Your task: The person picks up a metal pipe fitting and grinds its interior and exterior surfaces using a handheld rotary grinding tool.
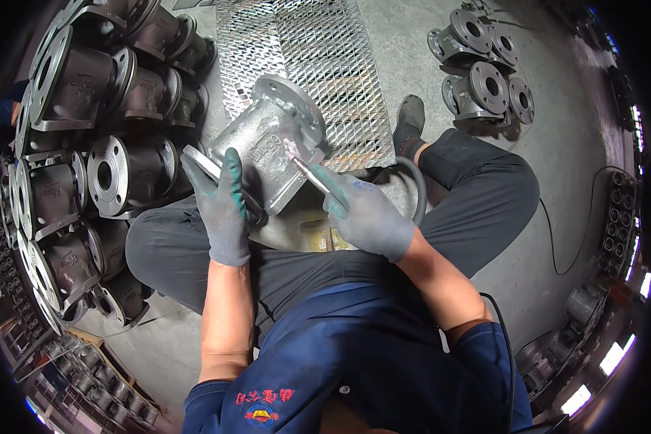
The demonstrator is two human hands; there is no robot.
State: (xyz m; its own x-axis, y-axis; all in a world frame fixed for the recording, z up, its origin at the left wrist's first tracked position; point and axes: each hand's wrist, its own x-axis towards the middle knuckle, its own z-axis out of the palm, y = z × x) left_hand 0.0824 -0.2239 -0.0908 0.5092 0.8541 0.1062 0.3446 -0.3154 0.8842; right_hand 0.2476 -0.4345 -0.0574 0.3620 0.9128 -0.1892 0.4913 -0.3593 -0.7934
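Observation:
A grey cast-metal valve body (257,145) with round flanges leans tilted in front of me, above the near end of a metal grating. My left hand (224,210), in a grey glove with green fingertips, is closed on the flange at its lower left, thumb up along the inner side. In my gloved right hand (372,217) is a slim metal die grinder (318,182), gripped like a pencil. Its pinkish tip (291,150) meets or nearly meets the casting's side, just right of the raised lettering. The glove hides the tool's rear part.
Stacked valve bodies (69,188) crowd my left side. More castings (477,90) stand on the floor at the far right. Under the work lies the expanded-metal grating (347,87). A black hose (418,188) curves beside my right hand, close to my bent right leg (484,195).

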